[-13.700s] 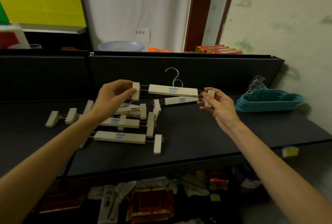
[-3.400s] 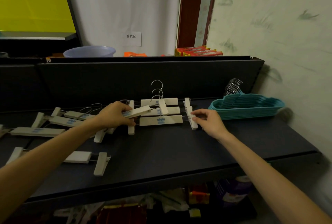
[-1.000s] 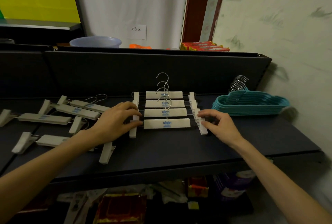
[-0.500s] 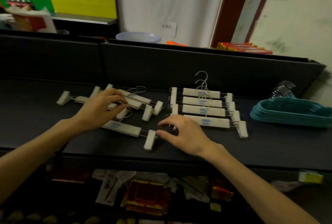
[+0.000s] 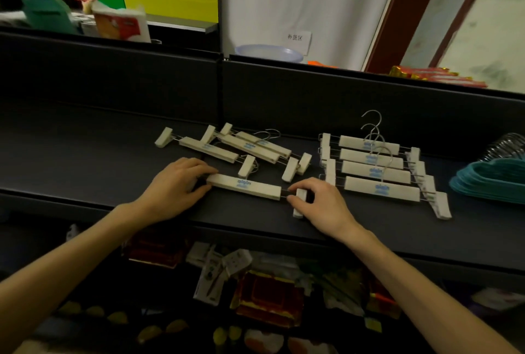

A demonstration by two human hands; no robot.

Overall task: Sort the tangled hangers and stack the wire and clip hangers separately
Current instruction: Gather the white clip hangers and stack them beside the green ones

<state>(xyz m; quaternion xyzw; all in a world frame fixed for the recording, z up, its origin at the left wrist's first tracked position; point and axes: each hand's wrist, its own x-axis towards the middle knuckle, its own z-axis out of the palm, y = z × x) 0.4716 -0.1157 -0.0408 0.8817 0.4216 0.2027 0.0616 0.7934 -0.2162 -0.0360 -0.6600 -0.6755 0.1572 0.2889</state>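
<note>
Clip hanger (image 5: 246, 186) between curled fingers (image 5: 295, 185)

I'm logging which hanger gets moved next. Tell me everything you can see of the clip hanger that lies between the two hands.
The cream wood-look clip hanger has a flat bar with a blue printed logo and thin metal rods at both ends. It lies flat, slightly slanted, near the front edge of the dark shelf, apart from the loose pile behind it. The left hand covers its left end; the right hand pinches its right clip. Its hook is not visible.
</note>
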